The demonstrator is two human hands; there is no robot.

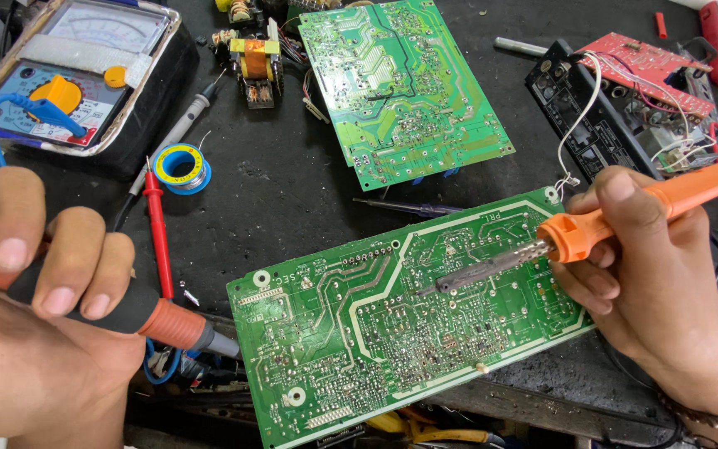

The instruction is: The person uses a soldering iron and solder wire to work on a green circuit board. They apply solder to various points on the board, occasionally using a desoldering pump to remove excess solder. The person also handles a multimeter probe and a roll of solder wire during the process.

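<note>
Soldering iron [592, 223] in right fingers [625, 204].

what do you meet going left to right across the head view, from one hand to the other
left hand → red probe → near green board → soldering iron → right hand

The single view came from a camera worn on the person's head, which looked steeply down and slightly forward onto a dark workbench [292, 191] from close above. It sat near enough that the left hand [35, 333] and right hand [650, 274] filled the lower corners, cut off by the frame edges, with a green circuit board [392, 324] centred between them and a second board [400, 83] farther up.
</note>
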